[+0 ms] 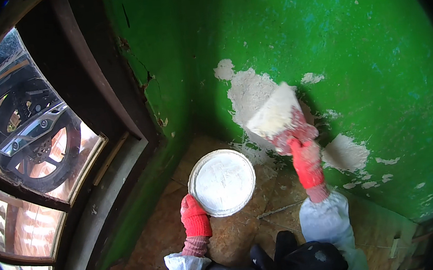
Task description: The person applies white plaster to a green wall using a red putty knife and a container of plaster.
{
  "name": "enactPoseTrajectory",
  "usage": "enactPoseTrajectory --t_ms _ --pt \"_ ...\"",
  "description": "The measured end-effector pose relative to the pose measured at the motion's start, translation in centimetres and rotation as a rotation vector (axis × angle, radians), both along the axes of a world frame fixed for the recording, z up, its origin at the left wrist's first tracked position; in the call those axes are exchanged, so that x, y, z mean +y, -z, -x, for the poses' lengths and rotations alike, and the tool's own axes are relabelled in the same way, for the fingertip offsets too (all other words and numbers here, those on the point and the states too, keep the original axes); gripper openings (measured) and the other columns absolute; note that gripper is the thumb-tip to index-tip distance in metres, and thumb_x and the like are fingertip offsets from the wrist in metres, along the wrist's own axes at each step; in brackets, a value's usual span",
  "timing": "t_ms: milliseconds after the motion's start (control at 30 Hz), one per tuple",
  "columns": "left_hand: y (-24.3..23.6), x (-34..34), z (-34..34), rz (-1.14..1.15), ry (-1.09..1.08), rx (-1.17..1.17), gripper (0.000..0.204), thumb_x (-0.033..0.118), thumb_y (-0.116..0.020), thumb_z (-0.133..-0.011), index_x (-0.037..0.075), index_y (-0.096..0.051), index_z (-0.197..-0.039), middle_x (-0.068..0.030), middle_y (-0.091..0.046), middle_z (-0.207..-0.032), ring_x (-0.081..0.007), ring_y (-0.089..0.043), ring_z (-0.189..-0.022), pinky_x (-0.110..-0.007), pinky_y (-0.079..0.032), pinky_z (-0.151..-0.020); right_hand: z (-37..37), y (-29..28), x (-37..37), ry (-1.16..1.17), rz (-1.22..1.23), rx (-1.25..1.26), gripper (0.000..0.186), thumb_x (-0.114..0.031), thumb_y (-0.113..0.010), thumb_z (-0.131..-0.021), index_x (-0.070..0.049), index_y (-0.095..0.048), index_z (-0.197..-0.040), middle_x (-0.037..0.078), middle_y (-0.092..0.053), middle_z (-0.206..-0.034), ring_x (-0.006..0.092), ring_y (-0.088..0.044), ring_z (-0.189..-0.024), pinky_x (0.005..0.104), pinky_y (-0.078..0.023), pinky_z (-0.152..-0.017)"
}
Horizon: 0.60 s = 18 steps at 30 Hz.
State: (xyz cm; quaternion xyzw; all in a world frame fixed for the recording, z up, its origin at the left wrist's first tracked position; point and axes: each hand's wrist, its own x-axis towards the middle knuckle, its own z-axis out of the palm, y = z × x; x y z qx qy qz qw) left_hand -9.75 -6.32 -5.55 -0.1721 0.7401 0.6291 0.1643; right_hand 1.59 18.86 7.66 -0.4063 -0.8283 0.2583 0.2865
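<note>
My right hand (307,163), in a red glove, is closed round the handle of a wide putty knife (276,113). White filler coats its triangular blade, which is at the green wall over a pale patch (249,92). At the lower left my left hand (194,216), gloved in red too, grips the near left rim of a round white tub or lid (222,183). White paste covers its inside; how deep it is I cannot tell. The fingers under the rim are hidden.
The green wall (377,60) carries more white patches (346,153) low on the right. White crumbs lie on the brown tiled floor (281,202). On the left stands a dark-framed glass door or window (71,87), with a motorcycle wheel (38,143) behind it. My dark-clad knees (309,262) are close below.
</note>
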Motion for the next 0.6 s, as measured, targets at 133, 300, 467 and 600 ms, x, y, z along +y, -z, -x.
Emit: enactPoseTrajectory --t_ms 133,300,467,600 --pt "-0.7 0.2 -0.3 -0.074 -0.039 -0.011 0.036 0.039 -0.049 -0.085 0.01 -0.059 -0.103 -0.0054 -0.061 -0.079 -0.0168 -0.056 -0.058 -0.03 -0.044 -0.048 6.7 1.6 1.4 -0.156 -0.382 0.039 0.028 -0.032 -0.056 -0.081 -0.006 -0.061 -0.072 0.018 -0.057 -0.062 0.0342 -0.058 -0.059 0.0408 -0.043 -0.049" --pt "-0.2 0.5 -0.2 -0.088 0.003 -0.08 0.034 0.038 -0.052 -0.085 0.012 -0.058 -0.106 -0.003 -0.06 -0.077 -0.0149 -0.055 -0.056 -0.027 -0.044 -0.044 3.0 4.8 4.1 0.081 -0.716 -0.196 0.027 -0.033 -0.057 -0.08 -0.011 -0.057 -0.064 0.013 -0.052 -0.055 0.0306 -0.053 -0.05 0.0392 -0.038 -0.041" --pt "4.4 -0.5 0.0 -0.149 -0.056 0.047 0.035 0.039 -0.051 -0.084 0.011 -0.056 -0.105 -0.0031 -0.06 -0.075 -0.0159 -0.055 -0.055 -0.027 -0.043 -0.042 1.9 1.8 -0.7 0.015 -0.168 -0.056 0.031 -0.034 -0.057 -0.078 -0.004 -0.062 -0.071 0.02 -0.058 -0.064 0.0324 -0.058 -0.057 0.0407 -0.045 -0.052" --pt "0.0 0.6 -1.0 -0.187 -0.037 -0.041 0.03 0.037 -0.049 -0.084 0.013 -0.058 -0.1 -0.0027 -0.059 -0.071 -0.0169 -0.054 -0.05 -0.028 -0.04 -0.038 5.1 2.4 0.8 0.023 -0.354 -0.164 0.037 -0.038 -0.056 -0.078 -0.003 -0.059 -0.067 0.018 -0.059 -0.066 0.035 -0.058 -0.06 0.0414 -0.047 -0.055"
